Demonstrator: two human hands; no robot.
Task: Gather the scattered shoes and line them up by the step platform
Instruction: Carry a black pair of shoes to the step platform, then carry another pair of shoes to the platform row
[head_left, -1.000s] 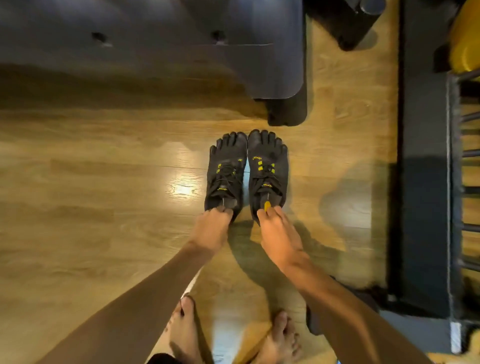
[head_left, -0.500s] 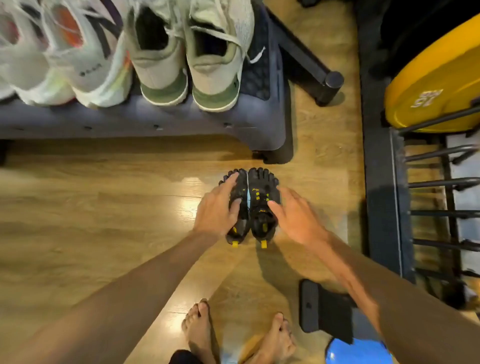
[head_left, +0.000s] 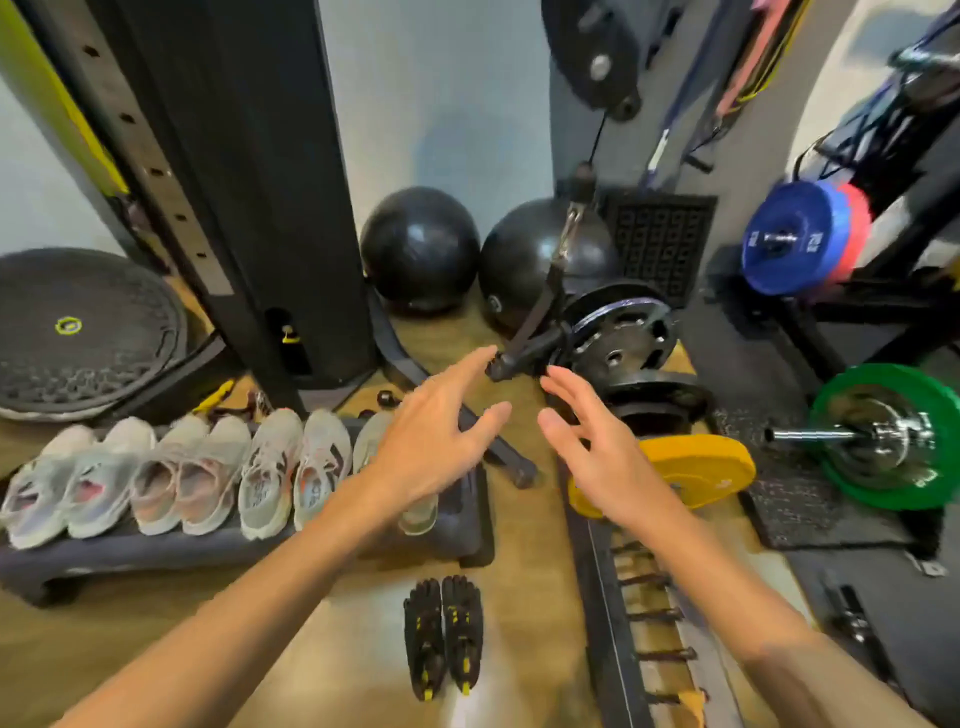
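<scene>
Wood floor of a home gym, with two black balls (head_left: 421, 249) far back by the wall and a yellow plate (head_left: 696, 467) lying flat on the right. Both hands are up in the air holding nothing — left hand (head_left: 434, 441) and right hand (head_left: 602, 457) with fingers spread loose. Pale sneakers (head_left: 171, 478) sit in a row on the dark step platform (head_left: 130, 556) at left, and the black toe shoes (head_left: 443, 634) sit paired on the floor just in front of its right end — toes toward it.
</scene>
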